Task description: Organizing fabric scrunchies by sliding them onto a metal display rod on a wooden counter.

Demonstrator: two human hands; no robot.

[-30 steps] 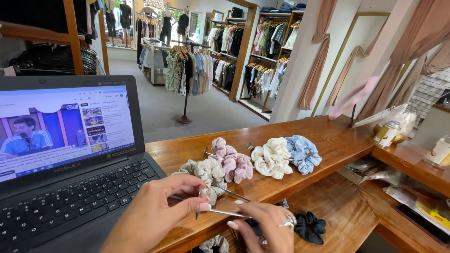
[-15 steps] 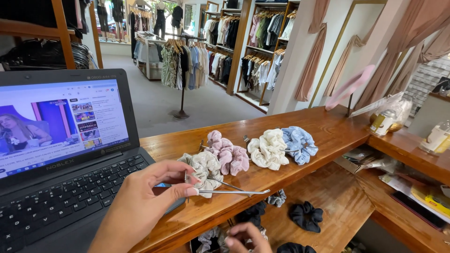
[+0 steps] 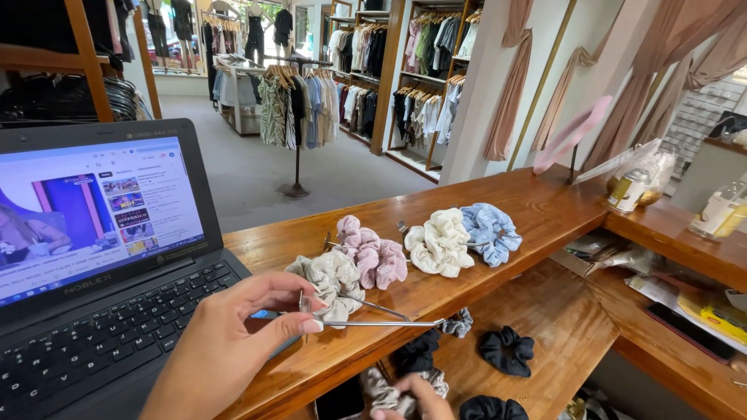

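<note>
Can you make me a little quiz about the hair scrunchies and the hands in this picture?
1. True or false: the left hand pinches a thin metal hook.
2. Which scrunchie lies farthest right on the wooden counter? A pink, B light blue, C cream.
3. Fill in: the right hand reaches among scrunchies on the lower ____.

Key: 1 true. 2 B, the light blue scrunchie. 3 shelf.

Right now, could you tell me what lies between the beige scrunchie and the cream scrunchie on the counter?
The pink scrunchie lies between the beige scrunchie and the cream scrunchie, seen in the head view.
</note>
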